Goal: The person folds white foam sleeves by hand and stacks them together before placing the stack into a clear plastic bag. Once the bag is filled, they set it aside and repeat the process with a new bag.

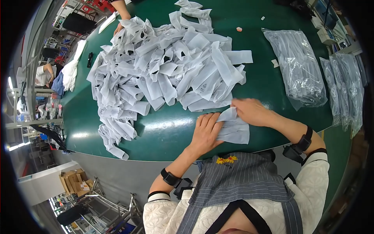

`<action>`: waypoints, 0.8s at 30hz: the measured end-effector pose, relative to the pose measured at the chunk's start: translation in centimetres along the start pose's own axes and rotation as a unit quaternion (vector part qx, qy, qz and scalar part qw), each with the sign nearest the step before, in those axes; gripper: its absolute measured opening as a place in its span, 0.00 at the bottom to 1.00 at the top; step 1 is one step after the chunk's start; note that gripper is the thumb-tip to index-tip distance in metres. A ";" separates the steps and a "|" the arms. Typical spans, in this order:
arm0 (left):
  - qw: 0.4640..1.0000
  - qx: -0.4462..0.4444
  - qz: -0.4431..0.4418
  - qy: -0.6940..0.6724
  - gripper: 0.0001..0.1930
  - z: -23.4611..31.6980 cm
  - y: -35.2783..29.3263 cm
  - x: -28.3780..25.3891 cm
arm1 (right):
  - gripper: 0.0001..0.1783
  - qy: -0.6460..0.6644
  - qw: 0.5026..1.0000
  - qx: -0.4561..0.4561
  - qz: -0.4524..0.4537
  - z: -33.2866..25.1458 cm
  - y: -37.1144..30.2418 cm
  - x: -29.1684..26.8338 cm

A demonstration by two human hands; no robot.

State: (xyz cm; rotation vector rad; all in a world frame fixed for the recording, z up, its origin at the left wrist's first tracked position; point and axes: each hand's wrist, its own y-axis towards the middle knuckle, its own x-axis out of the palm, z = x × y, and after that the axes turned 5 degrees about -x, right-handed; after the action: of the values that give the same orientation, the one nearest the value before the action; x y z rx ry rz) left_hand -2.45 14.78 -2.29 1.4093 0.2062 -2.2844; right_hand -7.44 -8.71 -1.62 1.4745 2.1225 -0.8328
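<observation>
A translucent white plastic pouch [237,133] lies near the front edge of the green table, between my two hands. My right hand [253,112] pinches its upper corner. At its left side, my left hand [205,130] has its fingers bent over the pouch's edge, holding it; the thumb is mostly hidden. Just beyond my hands spreads a large heap of similar pale pouches [156,84], several with small dark patches showing. Whether anything is inside the pouch between my hands I cannot tell.
Clear plastic packs [298,70] of grey-white items lie to the right, with more packs [344,89] at the table's edge. Another person's hand [119,28] touches the heap at the far left. A black tool [90,59] and white cloth [74,66] lie at left.
</observation>
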 end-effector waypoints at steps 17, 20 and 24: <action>0.996 0.022 -0.025 0.084 0.47 0.7 2.0 -2.8 | 0.11 -0.173 0.983 -0.055 -0.001 0.1 0.5 -1.6; 0.995 0.070 -0.056 0.035 0.45 -1.5 2.6 -2.3 | 0.10 -0.203 0.977 -0.064 0.027 0.0 -1.5 -1.0; 0.999 0.026 -0.028 0.031 0.43 -0.5 4.5 -0.1 | 0.10 -0.138 0.968 -0.044 0.204 -0.8 -6.1 -0.6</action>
State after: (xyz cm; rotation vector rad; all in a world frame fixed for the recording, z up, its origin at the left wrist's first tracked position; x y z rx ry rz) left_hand 0.00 10.98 -2.01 1.5203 0.2105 -2.3071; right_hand -13.00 -10.16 0.76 1.5707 1.5598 -0.7272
